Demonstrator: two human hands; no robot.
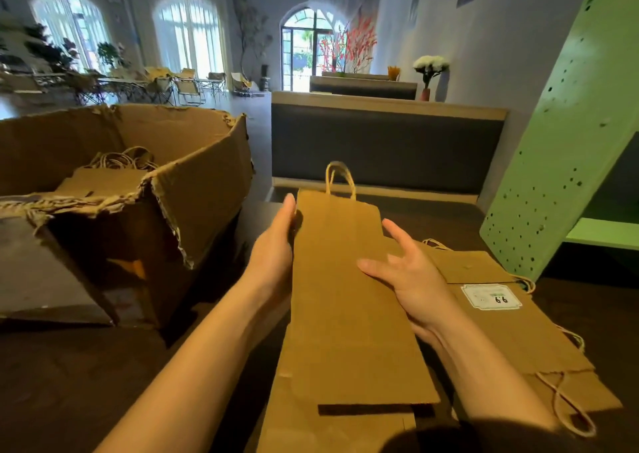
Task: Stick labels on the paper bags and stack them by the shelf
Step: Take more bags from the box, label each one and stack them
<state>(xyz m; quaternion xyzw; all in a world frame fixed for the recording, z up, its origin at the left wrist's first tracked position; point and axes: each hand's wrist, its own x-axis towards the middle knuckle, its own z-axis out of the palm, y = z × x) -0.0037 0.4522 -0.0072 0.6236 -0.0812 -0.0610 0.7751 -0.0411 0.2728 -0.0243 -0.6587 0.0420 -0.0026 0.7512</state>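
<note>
Over the dark table, between torn cardboard box and green shelf: my left hand presses straight fingers against the left edge of the flat paper bag. My right hand, fingers loosely spread and thumb on its face, steadies the right edge. A labelled bag lies just beside it, label upward.

**Your count: bags, label, box**

You have two hands in view: left hand and right hand. One paper bag sits between them. To its right is one labelled bag with one label. More lie beneath, number unclear. One cardboard box holds boxed bags, uncountable. One green shelf.
</note>
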